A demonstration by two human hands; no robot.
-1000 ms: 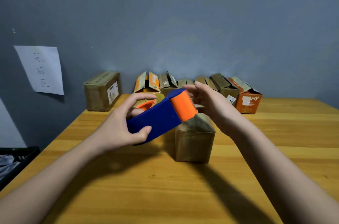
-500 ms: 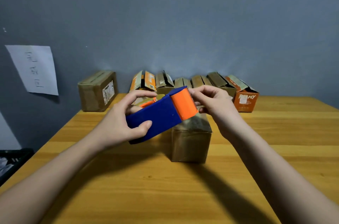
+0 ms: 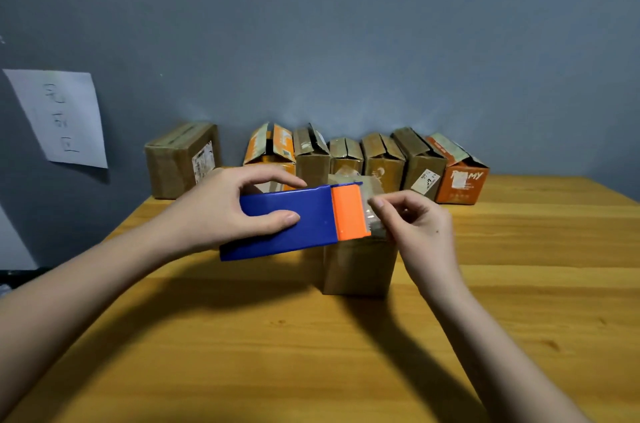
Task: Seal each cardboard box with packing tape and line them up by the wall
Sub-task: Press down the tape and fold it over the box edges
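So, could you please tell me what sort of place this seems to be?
Probably a small makeshift packing spot in a plain room: a wooden table against a bare grey wall, a row of cardboard boxes along it, and a handwritten paper sign on the wall.

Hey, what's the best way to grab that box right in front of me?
Grip the front box across its two narrow side walls from above. It stands upright and narrow, near face towards you. First free a hand: the left hand holds the tape dispenser over it.

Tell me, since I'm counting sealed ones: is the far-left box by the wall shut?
Shut: the far-left box has flat flaps with tape along the seam.
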